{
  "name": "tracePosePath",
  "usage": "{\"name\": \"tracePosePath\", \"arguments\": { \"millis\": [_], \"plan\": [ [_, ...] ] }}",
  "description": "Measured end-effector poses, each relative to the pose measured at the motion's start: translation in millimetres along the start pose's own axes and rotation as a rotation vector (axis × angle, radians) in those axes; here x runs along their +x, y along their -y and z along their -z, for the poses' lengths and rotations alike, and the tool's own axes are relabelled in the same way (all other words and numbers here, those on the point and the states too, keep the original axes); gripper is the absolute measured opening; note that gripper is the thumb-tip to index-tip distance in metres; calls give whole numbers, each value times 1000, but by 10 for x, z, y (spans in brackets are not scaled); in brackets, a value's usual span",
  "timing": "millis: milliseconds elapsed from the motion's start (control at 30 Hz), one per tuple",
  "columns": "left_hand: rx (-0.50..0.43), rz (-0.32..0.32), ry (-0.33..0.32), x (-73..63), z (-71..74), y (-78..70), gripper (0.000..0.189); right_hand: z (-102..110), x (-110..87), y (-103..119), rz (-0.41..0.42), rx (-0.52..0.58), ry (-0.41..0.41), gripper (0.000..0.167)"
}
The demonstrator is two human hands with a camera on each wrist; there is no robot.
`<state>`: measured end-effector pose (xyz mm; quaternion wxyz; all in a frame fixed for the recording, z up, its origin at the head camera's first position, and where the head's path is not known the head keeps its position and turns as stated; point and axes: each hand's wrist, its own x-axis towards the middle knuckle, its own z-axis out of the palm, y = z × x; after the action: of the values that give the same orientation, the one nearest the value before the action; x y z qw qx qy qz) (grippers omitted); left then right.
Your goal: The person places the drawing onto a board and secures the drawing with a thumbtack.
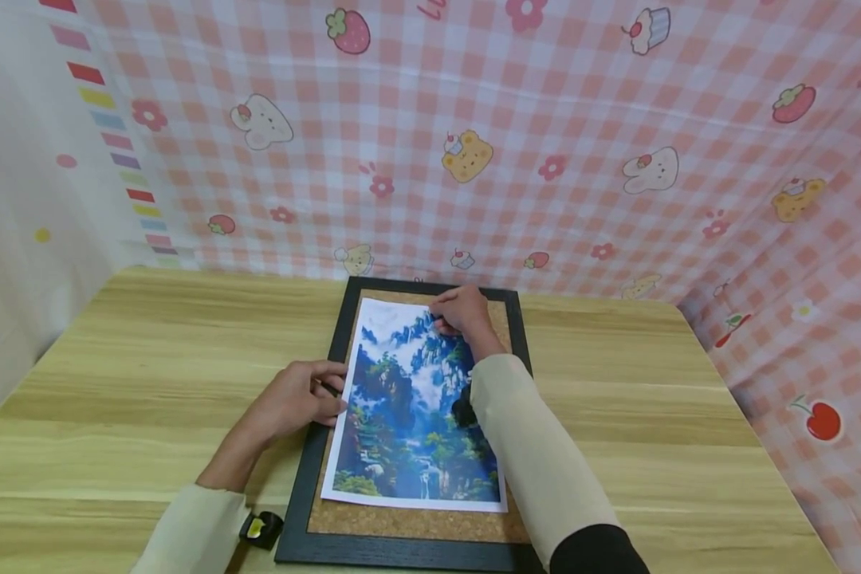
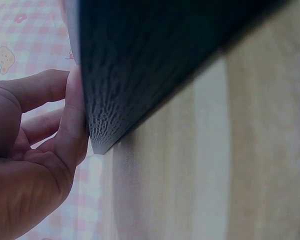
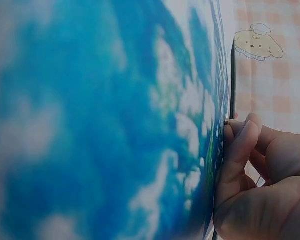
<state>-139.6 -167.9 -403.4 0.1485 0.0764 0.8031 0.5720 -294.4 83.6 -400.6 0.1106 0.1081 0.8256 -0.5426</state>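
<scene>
A printed landscape picture (image 1: 409, 406) with blue mountains and a waterfall lies on a cork board (image 1: 395, 522) with a black frame (image 1: 402, 550). My left hand (image 1: 297, 402) is at the left side, its fingers reaching over the frame and touching the picture's left edge. In the left wrist view its bent fingers (image 2: 65, 120) rest against the frame's side. My right hand (image 1: 466, 315) pinches at the picture's top edge, thumb and forefinger together; the right wrist view shows these fingertips (image 3: 235, 135) close against the sheet. Whatever lies between them is hidden. The right forearm covers part of the picture's right side.
The board lies on a wood-grain table (image 1: 617, 406), its far end close to a pink checked cloth (image 1: 416, 207) hanging behind. Similar cloth hangs at the right, and a pale cloth (image 1: 29, 199) at the left.
</scene>
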Motion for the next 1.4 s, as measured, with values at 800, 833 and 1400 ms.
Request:
{"name": "tracePosePath", "arguments": {
  "millis": [800, 833, 1400],
  "plan": [
    [11, 17, -6, -3, -14, -18, 57, -6, 7, -9, 8, -65, -11, 12],
    [12, 17, -7, -2, -13, -18, 56, -8, 12, -10, 8, -65, -11, 12],
    [16, 19, -5, 19, 15, -1, 55, -23, 66, -20, 6, -70, -29, 8]
  ]
}}
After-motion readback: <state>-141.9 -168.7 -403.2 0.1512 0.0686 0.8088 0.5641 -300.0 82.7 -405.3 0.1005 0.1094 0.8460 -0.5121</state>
